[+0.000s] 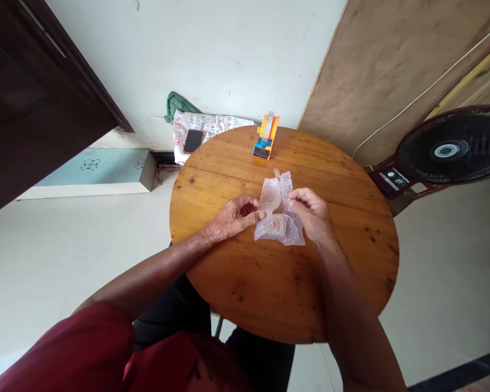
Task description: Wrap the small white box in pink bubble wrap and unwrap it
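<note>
A piece of clear bubble wrap (271,196) lies partly unfolded on the round wooden table (245,283). Within its near part a small pale item with reddish marks (276,224) shows through the plastic; its kind I cannot make out. My left hand (237,216) is at the wrap's left edge, thumb and forefinger closed on the plastic. On the opposite side, my right hand (312,213) pinches the right flap between thumb and fingertips. Beyond the wrap, an orange and blue tape dispenser (266,139) stands near the table's far edge.
A dark phone (193,141) rests on a white printed sack (224,124) behind the table, beside a green bag (180,104). At right stands a fan (449,148). A long pale box (93,169) is on the floor at left, below a dark door (44,92).
</note>
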{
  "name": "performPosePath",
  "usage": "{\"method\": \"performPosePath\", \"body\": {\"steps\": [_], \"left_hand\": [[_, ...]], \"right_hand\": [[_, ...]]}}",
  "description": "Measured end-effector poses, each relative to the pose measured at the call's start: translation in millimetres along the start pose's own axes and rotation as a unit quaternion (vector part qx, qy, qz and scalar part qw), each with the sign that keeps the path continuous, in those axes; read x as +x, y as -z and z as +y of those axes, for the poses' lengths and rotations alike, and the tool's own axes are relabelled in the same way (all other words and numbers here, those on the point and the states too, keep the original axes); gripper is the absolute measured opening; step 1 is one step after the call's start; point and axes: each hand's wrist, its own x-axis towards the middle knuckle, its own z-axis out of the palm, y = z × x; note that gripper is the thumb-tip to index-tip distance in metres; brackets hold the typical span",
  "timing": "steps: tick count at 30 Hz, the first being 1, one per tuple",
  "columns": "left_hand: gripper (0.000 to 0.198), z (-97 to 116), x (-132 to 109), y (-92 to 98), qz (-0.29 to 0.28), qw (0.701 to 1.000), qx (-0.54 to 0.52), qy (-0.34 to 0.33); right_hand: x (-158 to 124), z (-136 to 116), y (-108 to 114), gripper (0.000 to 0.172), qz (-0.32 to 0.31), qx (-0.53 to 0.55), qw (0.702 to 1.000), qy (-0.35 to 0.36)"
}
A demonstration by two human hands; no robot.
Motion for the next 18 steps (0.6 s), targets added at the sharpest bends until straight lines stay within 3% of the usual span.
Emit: {"method": "performPosePath", "body": {"steps": [10, 18], "left_hand": [[0.068, 3.5, 5.2, -2.3, -0.019, 1.0, -0.012, -0.02], [0.052, -4.4, 6.7, -4.8, -0.008, 0.999, -0.036, -0.022]], "right_hand": [[-4.6, -4.2, -15.8, 0.033, -0.069, 0.132, 0.987, -0.054], [-12.9, -11.2, -22.3, 0.032, -0.099, 0.197, 0.973, -0.071]]}}
